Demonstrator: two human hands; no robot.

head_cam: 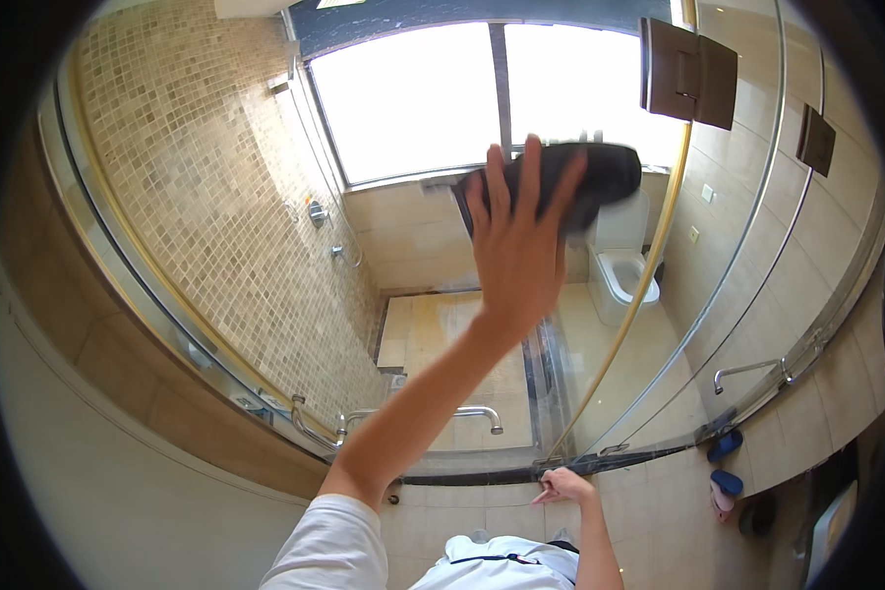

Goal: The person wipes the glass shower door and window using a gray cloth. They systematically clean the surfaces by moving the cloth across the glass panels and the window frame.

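My left hand (520, 258) is raised at the end of an outstretched arm, fingers spread over a dark, rounded handheld object (616, 173). Motion blur and the hand itself hide its exact kind. Behind it lies a clear glass shower panel with a curved metal bar handle (479, 411). Low in front of my body, my right hand (566, 484) hangs near the dark threshold (479, 478), fingers partly curled and at least one pointing out. Nothing shows in it.
Beyond the glass are a mosaic-tiled wall (169, 162), a shower valve (317, 214) and a white toilet (619, 276). Brown hinges (689, 74) join glass panels at right. A second metal handle (752, 369) stands over the slippers (726, 483) on the tiled floor.
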